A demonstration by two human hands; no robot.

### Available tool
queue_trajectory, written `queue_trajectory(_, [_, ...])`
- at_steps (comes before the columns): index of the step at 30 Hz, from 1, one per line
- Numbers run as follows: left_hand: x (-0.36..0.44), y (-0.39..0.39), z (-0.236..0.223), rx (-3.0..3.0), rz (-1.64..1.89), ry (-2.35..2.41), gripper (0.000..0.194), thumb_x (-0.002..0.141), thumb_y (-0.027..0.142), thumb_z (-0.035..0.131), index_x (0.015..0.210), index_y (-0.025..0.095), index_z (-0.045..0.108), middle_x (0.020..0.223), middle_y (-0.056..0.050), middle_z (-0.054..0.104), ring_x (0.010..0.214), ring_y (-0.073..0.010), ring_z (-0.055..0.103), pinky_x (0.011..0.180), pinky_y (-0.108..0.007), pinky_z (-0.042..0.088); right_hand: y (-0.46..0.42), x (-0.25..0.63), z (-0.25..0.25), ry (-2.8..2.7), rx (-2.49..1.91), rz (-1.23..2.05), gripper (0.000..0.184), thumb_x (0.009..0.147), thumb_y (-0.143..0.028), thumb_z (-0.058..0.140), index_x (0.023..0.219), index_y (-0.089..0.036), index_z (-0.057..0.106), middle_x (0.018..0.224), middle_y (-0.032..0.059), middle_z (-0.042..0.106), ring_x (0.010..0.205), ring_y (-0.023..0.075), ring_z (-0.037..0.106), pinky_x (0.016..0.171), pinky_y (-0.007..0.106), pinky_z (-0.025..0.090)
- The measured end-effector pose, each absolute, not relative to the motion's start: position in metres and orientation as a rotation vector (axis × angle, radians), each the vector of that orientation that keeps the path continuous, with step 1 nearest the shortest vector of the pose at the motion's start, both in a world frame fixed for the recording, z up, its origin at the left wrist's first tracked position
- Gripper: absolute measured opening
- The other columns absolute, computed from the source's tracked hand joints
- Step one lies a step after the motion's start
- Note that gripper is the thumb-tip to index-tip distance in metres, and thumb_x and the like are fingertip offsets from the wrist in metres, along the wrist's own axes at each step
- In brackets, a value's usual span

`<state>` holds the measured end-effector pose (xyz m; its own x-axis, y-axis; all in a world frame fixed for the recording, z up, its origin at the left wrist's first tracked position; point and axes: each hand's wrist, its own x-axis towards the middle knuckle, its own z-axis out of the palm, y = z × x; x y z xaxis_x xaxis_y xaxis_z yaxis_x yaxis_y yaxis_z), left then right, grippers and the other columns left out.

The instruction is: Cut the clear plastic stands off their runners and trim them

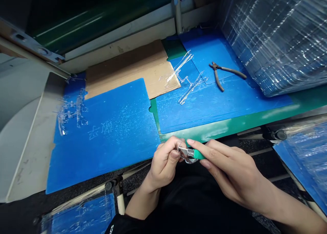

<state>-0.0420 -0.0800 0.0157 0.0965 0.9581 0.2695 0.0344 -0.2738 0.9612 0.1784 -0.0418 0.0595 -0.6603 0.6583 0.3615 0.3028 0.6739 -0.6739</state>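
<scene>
Black-sleeved top fills the bottom of our view, and just above it both our bare hands are working close together, out past the front edge of the surface. Our left hand is curled tight, pinching a small clear plastic piece between thumb and fingers, while our right hand grips a slim green-handled trimming knife much like a pencil. The piece sits between the two hands but nearer the left one, and the knife's long axis runs roughly sideways across our view, with its metal tip pointing left into the piece, touching it as far as we can tell. Honestly, the piece is hard to make out: fingers cover a lot of it, it's see-through against the dark top, and we can't tell its full shape or long axis. Beyond the hands, a green-edged surface carries scuffed blue corrugated plastic sheets, a flattened tan cardboard sheet, loose clear plastic parts on the left, more clear parts on the right, and grey-handled side cutters. A shiny stack of clear-wrapped parts gets cut off at the top right, and blue sheets under clear wrap poke in low down.
</scene>
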Motion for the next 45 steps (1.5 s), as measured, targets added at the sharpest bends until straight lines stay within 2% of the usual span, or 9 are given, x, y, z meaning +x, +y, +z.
queue_trajectory(9, [-0.039,-0.078,0.014,1.520,1.341,0.997,0.034,0.114,0.045,0.048,0.093,0.021,0.058,0.074,-0.001,0.056,0.066,-0.0150,0.056,0.064,-0.031,0.044,-0.049,0.184,0.067,-2.256,-0.792,0.793,0.048,0.112,-0.011,0.051,0.160,-0.019,0.050,0.119,0.0065,0.076,0.098,0.0159,0.075,0.077,0.027,0.057])
queue_trajectory(19, [-0.036,-0.080,0.014,1.547,1.363,0.980,0.031,0.114,0.044,0.050,0.097,0.021,0.061,0.076,-0.002,0.059,0.069,-0.0156,0.057,0.067,-0.032,0.045,-0.048,0.181,0.058,-2.199,-0.898,0.767,0.045,0.112,-0.012,0.052,0.156,-0.019,0.055,0.104,0.0060,0.074,0.083,0.0179,0.073,0.069,0.030,0.056])
queue_trajectory(26, [-0.032,-0.082,0.017,1.386,1.394,0.953,0.026,0.114,0.041,0.051,0.103,0.021,0.062,0.080,-0.003,0.062,0.068,-0.0144,0.053,0.063,-0.030,0.040,-0.033,0.176,0.045,-1.992,-0.962,0.890,0.039,0.111,-0.010,0.055,0.146,-0.023,0.067,0.129,0.0097,0.077,0.121,0.0223,0.074,0.104,0.036,0.060])
queue_trajectory(29, [-0.029,-0.080,0.016,1.334,1.420,0.956,0.026,0.114,0.041,0.052,0.103,0.021,0.063,0.082,-0.003,0.064,0.069,-0.0138,0.053,0.064,-0.030,0.040,-0.031,0.174,0.037,-1.872,-1.037,0.959,0.032,0.112,-0.018,0.055,0.139,-0.022,0.073,0.108,0.0076,0.079,0.098,0.0206,0.077,0.092,0.034,0.063])
queue_trajectory(33, [-0.024,-0.066,0.028,1.128,1.646,0.846,0.028,0.116,0.040,0.047,0.098,0.022,0.059,0.066,0.003,0.047,0.061,-0.0127,0.045,0.062,-0.028,0.040,-0.035,0.165,0.019,-1.541,-1.114,1.169,0.023,0.107,-0.032,0.068,0.126,-0.021,0.076,0.078,-0.0021,0.063,0.060,0.0126,0.058,0.061,0.026,0.055])
queue_trajectory(36, [-0.029,-0.054,0.040,0.864,1.909,0.731,0.039,0.120,0.042,0.034,0.090,0.024,0.050,0.061,0.007,0.026,0.053,-0.0117,0.024,0.058,-0.023,0.038,-0.042,0.152,0.010,-1.377,-1.059,1.336,0.025,0.095,-0.036,0.083,0.113,-0.019,0.077,0.071,-0.0057,0.055,0.056,0.0108,0.052,0.055,0.024,0.050])
queue_trajectory(39, [-0.036,-0.047,0.043,0.824,1.948,0.779,0.041,0.121,0.043,0.029,0.090,0.024,0.048,0.065,0.007,0.025,0.054,-0.0133,0.017,0.062,-0.019,0.041,-0.048,0.139,0.006,-1.350,-0.984,1.379,0.024,0.091,-0.034,0.087,0.108,-0.019,0.080,0.075,-0.0028,0.062,0.062,0.0127,0.059,0.059,0.025,0.054])
queue_trajectory(42, [-0.037,-0.045,0.037,0.853,1.894,0.896,0.041,0.121,0.045,0.028,0.092,0.025,0.049,0.071,0.006,0.037,0.057,-0.0124,0.027,0.065,-0.018,0.043,-0.051,0.133,0.006,-1.349,-0.956,1.268,0.012,0.095,-0.029,0.082,0.103,-0.020,0.081,0.080,0.0004,0.068,0.066,0.0143,0.064,0.062,0.027,0.057])
queue_trajectory(45, [-0.032,-0.044,0.029,0.777,1.801,1.071,0.039,0.120,0.047,0.029,0.099,0.025,0.054,0.089,0.000,0.059,0.074,-0.0109,0.055,0.076,-0.023,0.052,-0.048,0.134,0.004,-1.316,-0.918,1.158,0.008,0.100,-0.028,0.078,0.097,-0.020,0.079,0.080,0.0015,0.068,0.064,0.0147,0.063,0.059,0.028,0.055])
